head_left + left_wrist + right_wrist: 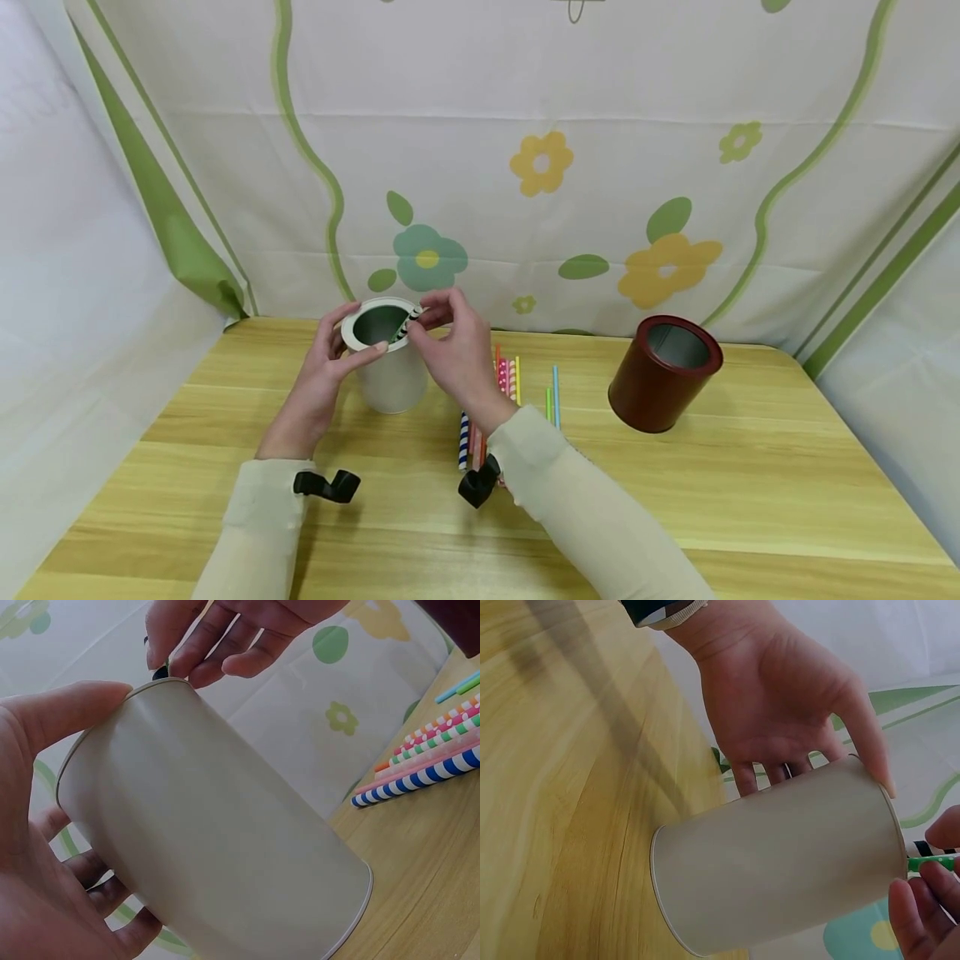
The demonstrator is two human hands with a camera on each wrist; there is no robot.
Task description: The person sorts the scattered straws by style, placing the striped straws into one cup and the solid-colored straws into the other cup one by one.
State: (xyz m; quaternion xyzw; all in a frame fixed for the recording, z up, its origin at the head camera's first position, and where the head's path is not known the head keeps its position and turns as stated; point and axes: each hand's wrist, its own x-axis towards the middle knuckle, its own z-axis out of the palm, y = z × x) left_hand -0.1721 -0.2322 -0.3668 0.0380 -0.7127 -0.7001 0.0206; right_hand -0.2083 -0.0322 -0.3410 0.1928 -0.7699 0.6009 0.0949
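A white can [393, 383] stands on the wooden table, its wide rim facing up. My left hand [318, 392] grips it from the left, thumb on the near rim and fingers round the far side. Over the can's opening, my right hand [461, 354] pinches paper straws: a black-and-white striped one [406, 325] and a green one with white dots [932, 864]. Their lower ends go into the can and are hidden by its wall in both wrist views. Whether other straws lie inside the can, I cannot tell.
Beside my right wrist lies a group of coloured paper straws [504, 375], partly covered by the forearm. A light blue straw [557, 396] and a green one lie just right of them. Farther right stands a dark red can [648, 387]. A flowered curtain [465, 167] hangs behind the table.
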